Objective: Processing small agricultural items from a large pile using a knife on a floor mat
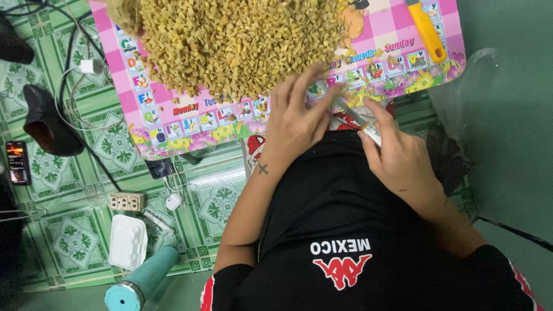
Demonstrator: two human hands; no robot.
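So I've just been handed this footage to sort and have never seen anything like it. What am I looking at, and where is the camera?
The camera sits on a person's head and looks down, so you see their own two bare hands. The left hand and the right hand pinch a thin stick-like tool between them; what it is I cannot tell. In front lies a pink picture mat heaped with small yellow pieces, and an orange-handled cutter rests on it. On the green tiled floor lie cables, a phone and a white case.

Thin pale stick (356, 118), tilted, pinched between both hands beside heaped yellow bits (242, 40)
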